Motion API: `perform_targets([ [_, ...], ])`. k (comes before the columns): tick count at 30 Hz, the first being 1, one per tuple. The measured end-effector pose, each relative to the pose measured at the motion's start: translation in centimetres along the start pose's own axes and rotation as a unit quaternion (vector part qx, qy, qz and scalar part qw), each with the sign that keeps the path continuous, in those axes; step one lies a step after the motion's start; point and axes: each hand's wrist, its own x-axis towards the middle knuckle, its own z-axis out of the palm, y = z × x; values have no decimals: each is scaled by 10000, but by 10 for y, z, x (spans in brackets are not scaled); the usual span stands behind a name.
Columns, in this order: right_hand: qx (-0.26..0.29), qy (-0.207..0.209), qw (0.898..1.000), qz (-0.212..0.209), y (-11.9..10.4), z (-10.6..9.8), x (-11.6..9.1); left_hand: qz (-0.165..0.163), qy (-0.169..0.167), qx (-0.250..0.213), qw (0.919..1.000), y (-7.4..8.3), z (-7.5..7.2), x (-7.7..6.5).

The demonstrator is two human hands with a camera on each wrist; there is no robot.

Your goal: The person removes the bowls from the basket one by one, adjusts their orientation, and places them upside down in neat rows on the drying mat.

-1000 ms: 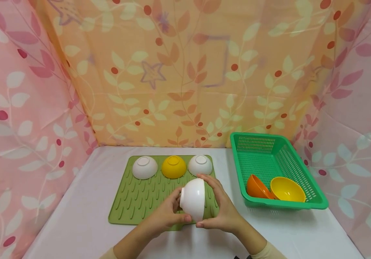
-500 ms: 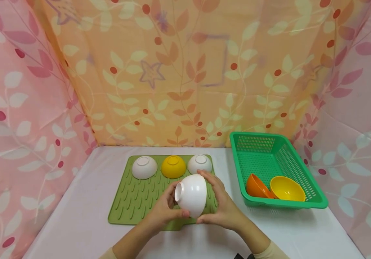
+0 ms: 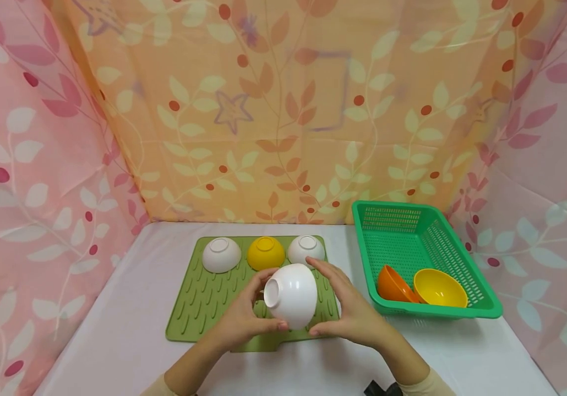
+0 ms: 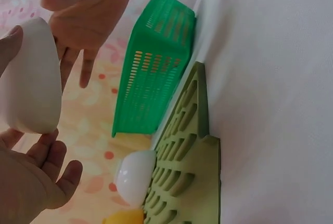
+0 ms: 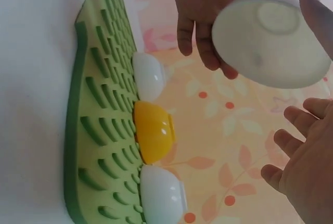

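Spreading beneath and beyond the left fingers, a green mat (image 3: 199, 313) is bearing three upturned bowls along its far edge. The left white bowl (image 3: 221, 254) is sitting past the left fingertips, off to their left. Next, the left hand (image 3: 244, 316) is pinching the held bowl (image 3: 293, 297), its thumb pressing the near side and its fingers reaching round the far side. The yellow bowl (image 3: 266, 253) is resting just beyond those fingertips. Above the mat, between both hands' fingers, the held bowl is tilting, its base facing left and its mouth facing the right palm. The right white bowl (image 3: 305, 249) is standing just beyond the right forefinger. The right hand (image 3: 358, 313) is holding its fingers spread beside the rim; whether they are touching it, I cannot tell. Right of those fingers, a green basket (image 3: 392, 250) is containing a tilting orange bowl (image 3: 394, 286) and, rightmost, a second yellow bowl (image 3: 439, 289).
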Motion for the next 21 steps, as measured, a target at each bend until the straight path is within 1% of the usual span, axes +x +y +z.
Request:
perform_targets([
  [3,-50,-126,9998,129,1,6,0,-78,-173,-309,9993,-1,1,0],
  [6,45,-173,9996,222,3,13,1,-151,-366,-604,9974,-4,2,0],
  [9,142,-109,9995,257,4,19,1,-154,-441,-666,9967,-5,3,0],
  [11,199,-42,9995,222,3,19,0,-140,-403,-533,9977,-5,4,0],
  [15,91,87,9999,-54,3,17,0,-122,-207,-100,9997,-2,3,-1],
  [19,-274,185,9988,-358,1,14,1,-5,-56,308,9995,1,3,0],
  [21,-466,213,9977,-441,0,13,2,28,3,491,9988,1,2,0],
])
